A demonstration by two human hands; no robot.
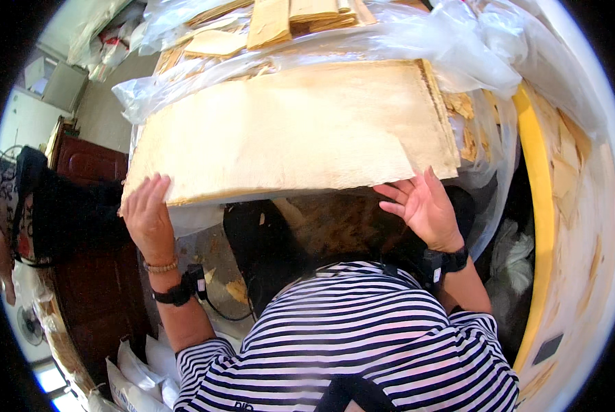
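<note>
A pale stack of thin wood veneer sheets (287, 123) lies across the plastic-wrapped pile ahead of me, its right end showing several layered edges. My left hand (147, 216) grips the near left corner of the sheets, fingers curled over the edge. My right hand (425, 209) is at the near right edge, palm turned up and fingers spread, its fingertips at or just under the top sheet.
Clear plastic sheeting (486, 41) covers more veneer pieces (269, 20) behind. A yellow-edged board (534, 158) stands at right. White sacks (146, 371) lie at lower left, beside dark red wooden panels (94, 288). Another person (5, 268) is partly visible at far left.
</note>
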